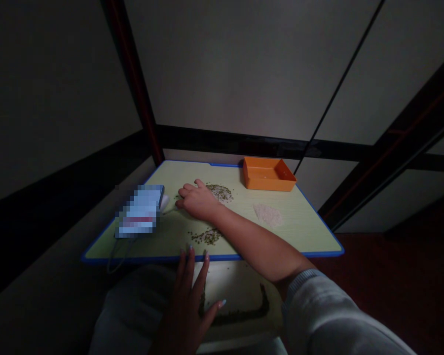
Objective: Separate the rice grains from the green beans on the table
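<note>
My right hand (197,199) reaches across the pale green folding table (192,170), palm down. Its fingers are curled; what they hold, if anything, is hidden. Against its far right side lies a pile of small dark green beans (222,191) mixed with paler grains. A white cable (169,211) runs up to its thumb side; whether it is gripped I cannot make out. A second patch of green beans (207,236) lies nearer the front edge, partly behind my forearm. My left hand (190,296) is spread open, fingertips at the blue table edge, holding nothing.
An orange open box (270,184) stands at the back right. In front of it lies a heap of pale grains (268,215). A blurred-out box-like object (140,212) is at the left. Below the front edge sits a light container (237,286) with dark bits inside.
</note>
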A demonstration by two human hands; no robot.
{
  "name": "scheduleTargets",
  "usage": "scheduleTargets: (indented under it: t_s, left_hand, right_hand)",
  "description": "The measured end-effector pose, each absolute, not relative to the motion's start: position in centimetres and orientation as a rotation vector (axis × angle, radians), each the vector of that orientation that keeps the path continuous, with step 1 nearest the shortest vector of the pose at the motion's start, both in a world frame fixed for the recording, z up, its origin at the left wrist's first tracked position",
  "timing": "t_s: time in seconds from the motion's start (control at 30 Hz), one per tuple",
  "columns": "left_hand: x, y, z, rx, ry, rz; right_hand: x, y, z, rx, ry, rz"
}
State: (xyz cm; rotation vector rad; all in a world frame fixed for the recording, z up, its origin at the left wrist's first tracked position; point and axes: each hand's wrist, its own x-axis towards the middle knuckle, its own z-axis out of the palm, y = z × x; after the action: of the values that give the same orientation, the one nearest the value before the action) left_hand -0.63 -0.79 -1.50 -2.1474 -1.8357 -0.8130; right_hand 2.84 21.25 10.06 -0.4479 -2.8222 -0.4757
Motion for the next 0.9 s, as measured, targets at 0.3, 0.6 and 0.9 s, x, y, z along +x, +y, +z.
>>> scheduleTargets:
  t_s: [0.3,0.6,0.9]
  left_hand:
    - [-0.6,-0.6,-1.5,-2.155,-1.828,-0.773]
    - [-0.5,-0.7,-1.5,-2.120,-1.820,-0.741]
    - [-0.7,-0.8,-1.7,-2.124,-1.811,-0.709]
  right_hand:
    - [3.8,21.4,10.6,-0.403,-2.931,-0.326]
    - [4.8,21.4,10.9,-0.448,-2.957,-0.208]
    - [6.1,20.5,13.3,-0.703,-3.080,-0.052]
